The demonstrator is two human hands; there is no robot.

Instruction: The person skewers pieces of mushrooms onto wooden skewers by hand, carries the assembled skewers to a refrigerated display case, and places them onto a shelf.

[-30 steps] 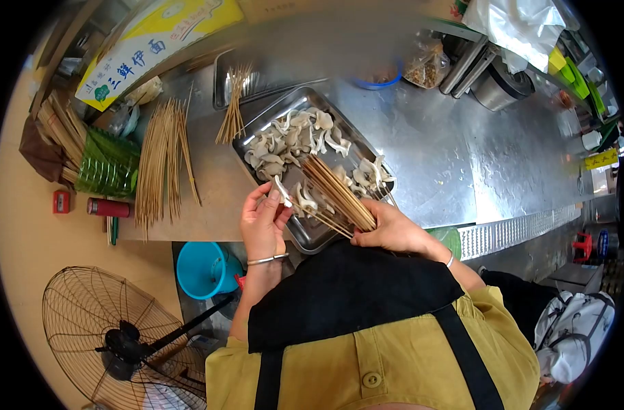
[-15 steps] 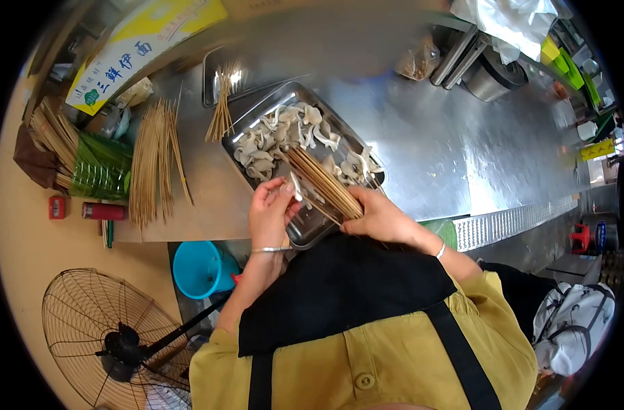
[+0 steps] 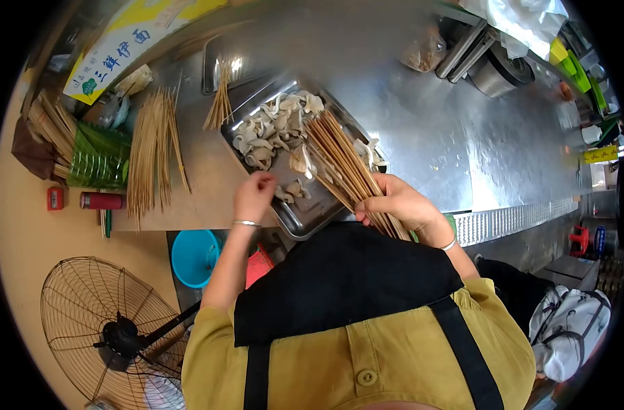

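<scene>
Skewer bundle [image 3: 346,157] held over mushroom tray [image 3: 310,217]

At far left, a wire-caged fan [image 3: 120,335] is seen below the desk [image 3: 428,154]. Above it, more skewers are partly wrapped in green plastic [image 3: 100,157]; just right of that, a loose sheaf [image 3: 151,150] of pale tan sticks is laid on the desk. A blue bucket [image 3: 194,258] is set lower down, near the desk's front edge.

The left hand [image 3: 254,197] is placed by the tray's left side, blurred. Its fingers are curled in; whether anything is pinched by that grip cannot be made out.

The metal tray is set at a slant. Its far left part is filled with a heap of mushrooms [image 3: 277,126]: torn, frilly-edged pieces, grey-beige caps, whitish stems. A few loose pieces [image 3: 295,190] are scattered nearer the front, on bare metal. One pale piece [image 3: 301,160] is seen against the bundle's left side; whether it is threaded is unclear.

The bundle is leaned diagonally across the tray's right half: thin, straight, tan to brown sticks, packed close, with a few splayed off at the left. Its lower part is clasped by the right hand [image 3: 407,205], fingers and thumb pressed around the sticks. More mushrooms [image 3: 371,154] are shown right of the bundle.
</scene>
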